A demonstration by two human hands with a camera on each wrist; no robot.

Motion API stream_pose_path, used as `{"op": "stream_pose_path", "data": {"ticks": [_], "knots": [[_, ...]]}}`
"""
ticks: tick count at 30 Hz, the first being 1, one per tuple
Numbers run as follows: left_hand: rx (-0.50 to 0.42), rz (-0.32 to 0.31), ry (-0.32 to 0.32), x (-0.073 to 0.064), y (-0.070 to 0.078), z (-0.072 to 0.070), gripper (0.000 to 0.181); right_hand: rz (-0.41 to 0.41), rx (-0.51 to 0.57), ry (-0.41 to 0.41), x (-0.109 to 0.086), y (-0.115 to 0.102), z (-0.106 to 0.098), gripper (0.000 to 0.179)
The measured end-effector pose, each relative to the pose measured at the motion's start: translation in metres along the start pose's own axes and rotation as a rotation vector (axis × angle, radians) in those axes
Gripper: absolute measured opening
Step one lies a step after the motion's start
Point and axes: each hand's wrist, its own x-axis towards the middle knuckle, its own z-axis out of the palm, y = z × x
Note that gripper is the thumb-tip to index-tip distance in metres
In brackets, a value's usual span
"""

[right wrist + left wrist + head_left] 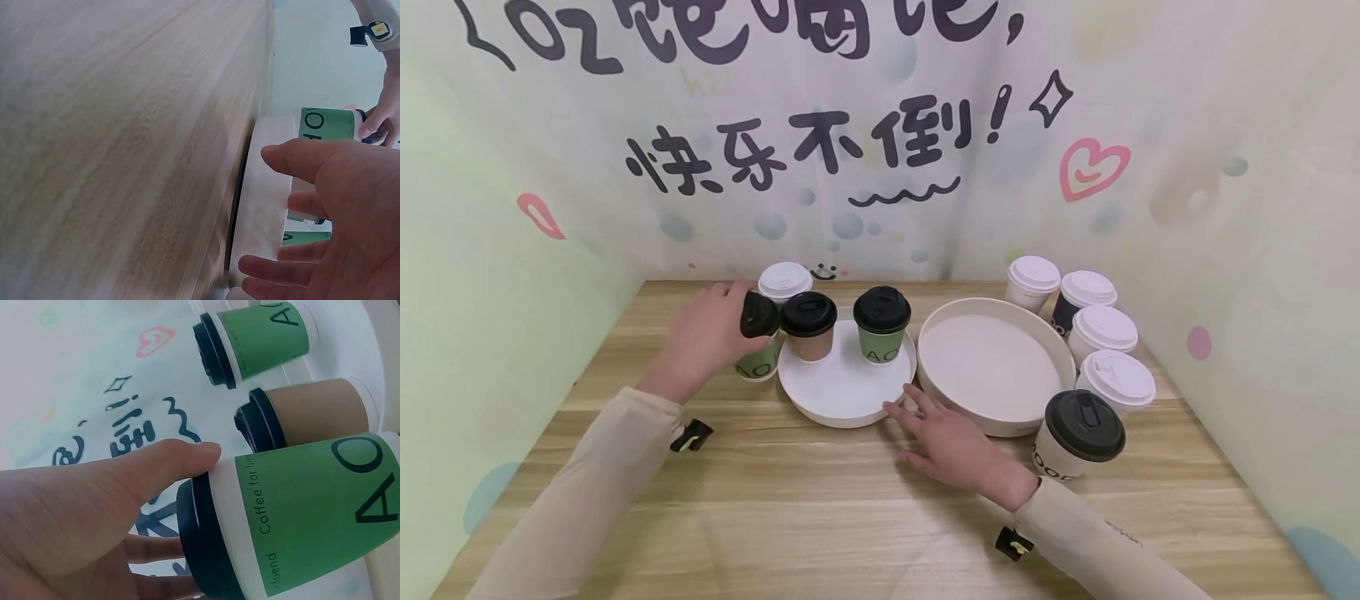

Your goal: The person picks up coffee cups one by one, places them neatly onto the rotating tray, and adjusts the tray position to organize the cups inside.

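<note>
My left hand grips a green paper coffee cup by its black lid, just left of the white round tray. In the left wrist view the thumb lies at the lid's edge of this cup, and the fingers go behind it. On the tray stand a brown cup and another green cup, both black-lidded. My right hand has its fingers spread, fingertips right at the tray's front rim. The right wrist view shows that hand holding nothing, beside the tray's side wall.
A white-lidded cup stands behind the held cup. Right of the tray is a larger cream round tray. Along its right side stand several lidded cups, including a black-lidded white one in front. A printed curtain backs the wooden table.
</note>
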Motion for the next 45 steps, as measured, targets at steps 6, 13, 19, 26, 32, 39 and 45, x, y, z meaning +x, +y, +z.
{"op": "stream_pose_path", "data": {"ticks": [6, 13, 19, 26, 32, 39, 45], "knots": [[0.019, 0.012, 0.009, -0.006, 0.01, -0.005, 0.078, -0.002, 0.007, -0.001, 0.0, 0.0, 0.0, 0.07], [0.034, 0.079, 0.03, -0.011, 0.024, -0.007, 0.075, 0.007, 0.009, -0.003, 0.0, 0.0, 0.0, 0.07], [0.022, 0.127, 0.03, -0.012, 0.035, -0.002, 0.078, 0.014, 0.018, 0.0, 0.0, -0.001, -0.001, 0.07], [0.026, 0.177, 0.027, -0.012, 0.043, 0.006, 0.082, 0.013, 0.021, -0.001, -0.001, -0.002, 0.0, 0.07], [0.013, 0.191, 0.007, -0.011, 0.051, 0.012, 0.084, 0.014, 0.023, -0.001, 0.0, -0.001, -0.001, 0.07], [0.024, 0.212, -0.001, -0.011, 0.058, 0.021, 0.086, 0.007, 0.011, 0.013, 0.0, 0.0, 0.001, 0.07], [0.033, 0.22, -0.01, -0.011, 0.06, 0.026, 0.087, 0.008, 0.015, 0.013, 0.0, 0.0, 0.001, 0.069]]}}
